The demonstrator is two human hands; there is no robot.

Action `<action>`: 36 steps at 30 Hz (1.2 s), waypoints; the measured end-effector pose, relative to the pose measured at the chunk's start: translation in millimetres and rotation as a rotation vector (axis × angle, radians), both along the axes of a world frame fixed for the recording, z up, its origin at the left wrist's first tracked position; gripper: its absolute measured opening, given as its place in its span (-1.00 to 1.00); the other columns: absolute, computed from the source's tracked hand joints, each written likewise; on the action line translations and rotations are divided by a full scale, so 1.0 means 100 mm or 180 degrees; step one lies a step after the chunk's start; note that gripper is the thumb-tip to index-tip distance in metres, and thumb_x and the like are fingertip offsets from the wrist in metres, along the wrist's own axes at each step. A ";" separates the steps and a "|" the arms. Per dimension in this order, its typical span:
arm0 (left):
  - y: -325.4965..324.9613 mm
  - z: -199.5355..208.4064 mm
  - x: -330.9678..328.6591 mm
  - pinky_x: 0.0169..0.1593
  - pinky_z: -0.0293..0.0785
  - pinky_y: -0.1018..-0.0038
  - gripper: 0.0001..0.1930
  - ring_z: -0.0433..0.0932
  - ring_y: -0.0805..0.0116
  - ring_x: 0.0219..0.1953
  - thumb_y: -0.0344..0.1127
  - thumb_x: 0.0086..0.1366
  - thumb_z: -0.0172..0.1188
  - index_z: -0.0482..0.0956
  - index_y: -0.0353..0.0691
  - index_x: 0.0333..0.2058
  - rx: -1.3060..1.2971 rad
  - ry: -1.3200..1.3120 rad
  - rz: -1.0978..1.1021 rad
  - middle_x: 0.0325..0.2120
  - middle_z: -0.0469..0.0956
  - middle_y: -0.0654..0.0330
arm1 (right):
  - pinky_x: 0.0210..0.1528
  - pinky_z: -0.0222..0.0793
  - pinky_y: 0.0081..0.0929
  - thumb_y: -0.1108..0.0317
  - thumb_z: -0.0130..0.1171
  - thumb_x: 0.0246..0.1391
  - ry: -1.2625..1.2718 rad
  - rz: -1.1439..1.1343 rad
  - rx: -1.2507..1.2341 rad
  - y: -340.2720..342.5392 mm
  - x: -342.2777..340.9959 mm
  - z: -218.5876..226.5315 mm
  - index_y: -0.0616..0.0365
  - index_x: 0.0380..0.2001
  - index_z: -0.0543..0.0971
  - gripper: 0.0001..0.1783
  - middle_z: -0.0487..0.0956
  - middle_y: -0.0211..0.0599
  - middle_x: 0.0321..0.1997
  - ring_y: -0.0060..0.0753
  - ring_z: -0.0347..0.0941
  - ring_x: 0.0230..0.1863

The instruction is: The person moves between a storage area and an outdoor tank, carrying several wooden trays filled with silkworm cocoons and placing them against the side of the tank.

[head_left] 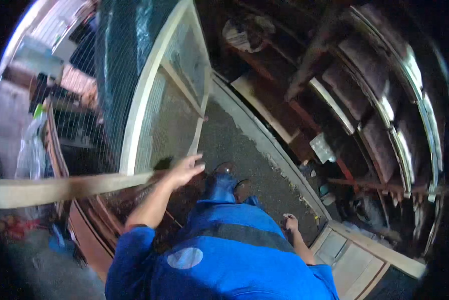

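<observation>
My left hand (184,171) is stretched forward with its fingers apart, holding nothing. It is beside the lower corner of a pale wooden frame door (133,127) covered in wire mesh. Whether the fingertips touch the wood is unclear. Low at my right side, my right hand (291,223) is closed, with a small pale bit showing at its fingers that I cannot name. A long wooden rail (59,191) runs to the left from the frame's bottom.
Dark ground (224,135) lies around my boots (225,168). A concrete ledge (254,140) borders it on the right. Beyond are stacked curved dark pieces (379,145) and a pale carton (323,148). A panelled wooden piece (357,260) leans at lower right; dark plastic sheeting (127,55) hangs left.
</observation>
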State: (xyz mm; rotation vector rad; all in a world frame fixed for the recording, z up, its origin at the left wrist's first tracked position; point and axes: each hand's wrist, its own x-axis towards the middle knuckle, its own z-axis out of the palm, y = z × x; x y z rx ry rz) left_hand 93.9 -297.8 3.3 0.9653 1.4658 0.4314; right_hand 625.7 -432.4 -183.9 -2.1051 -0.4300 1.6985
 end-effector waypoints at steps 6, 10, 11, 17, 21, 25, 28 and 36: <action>-0.89 -0.36 -0.07 -0.41 0.17 0.58 -0.20 0.27 0.38 -0.34 0.19 0.09 0.22 0.24 -0.20 0.18 -0.1633 0.0284 0.1496 -0.05 0.39 -0.02 | -0.68 0.12 -0.54 0.30 0.15 0.12 -0.0192 0.0264 0.0290 -0.03 -0.23 -0.15 -0.02 -0.52 0.40 -0.82 0.32 -0.55 -0.65 -0.59 0.23 -0.67; -1.18 -0.54 -0.53 -0.23 0.28 0.47 -0.09 0.27 0.29 -0.16 0.26 0.06 0.18 0.06 -0.05 0.28 -0.1628 -0.0085 0.1940 0.15 0.16 -0.01 | -0.65 0.15 -0.56 0.32 0.15 0.11 -0.0493 0.0283 0.0216 0.07 -0.46 -0.27 -0.02 -0.46 0.43 -0.88 0.38 -0.53 -0.58 -0.60 0.27 -0.61; -1.19 -0.59 -0.54 -0.04 0.15 0.36 -0.09 0.17 0.18 0.00 0.22 0.08 0.18 0.01 -0.05 0.30 -0.1266 -0.0358 0.1439 0.20 0.09 0.02 | -0.65 0.15 -0.56 0.32 0.15 0.11 -0.0518 0.0207 0.0245 0.00 -0.41 -0.43 -0.02 -0.46 0.43 -0.88 0.38 -0.53 -0.58 -0.60 0.27 -0.61; -1.04 -0.55 -0.05 0.06 0.29 0.13 -0.08 0.18 0.13 0.18 0.08 0.08 0.30 -0.01 -0.13 0.27 -0.1168 0.0514 0.2185 0.23 0.08 0.11 | -0.60 0.23 -0.49 0.30 0.16 0.12 -0.0731 0.0159 0.0242 -0.25 -0.47 -0.69 0.05 -0.37 0.45 -0.89 0.43 -0.47 -0.56 -0.53 0.31 -0.58; -1.10 -0.37 0.00 -0.47 0.25 0.38 -0.27 0.34 0.39 -0.28 0.02 0.08 0.32 0.22 -0.16 0.14 -0.0916 0.0198 0.1853 -0.12 0.36 0.21 | -0.60 0.24 -0.50 0.33 0.17 0.10 -0.0461 0.0223 0.0044 -0.36 -0.52 -0.45 0.11 -0.42 0.49 -0.89 0.46 -0.42 -0.55 -0.51 0.34 -0.55; -1.14 -0.50 0.04 -0.21 0.38 0.30 -0.28 0.39 0.28 -0.12 0.02 0.11 0.28 0.22 -0.19 0.16 -0.0778 0.0411 0.1765 -0.02 0.38 0.09 | -0.55 0.28 -0.45 0.34 0.18 0.09 -0.1022 0.0645 0.0087 -0.54 -0.50 -0.43 0.14 -0.48 0.50 -0.86 0.50 -0.39 -0.53 -0.53 0.37 -0.51; -1.18 -0.45 0.11 0.14 0.17 0.06 -0.16 0.18 0.10 0.22 0.06 0.13 0.25 0.07 -0.21 0.24 -0.0816 0.0163 0.1597 0.22 0.16 -0.03 | -0.52 0.27 -0.45 0.34 0.18 0.09 -0.0956 0.0327 0.0023 -0.51 -0.60 -0.26 0.12 -0.49 0.49 -0.86 0.49 -0.40 -0.54 -0.53 0.34 -0.52; -0.97 -0.40 0.30 0.33 -0.08 0.21 0.00 -0.06 0.07 0.37 0.07 0.20 0.17 -0.23 -0.49 0.28 -0.1010 -0.0185 0.0703 0.32 -0.08 -0.16 | -0.34 0.32 -0.39 0.25 0.22 0.04 -0.0671 -0.0050 0.0387 -0.62 -0.50 -0.61 0.12 -0.54 0.47 -0.78 0.48 -0.34 -0.52 -0.42 0.39 -0.43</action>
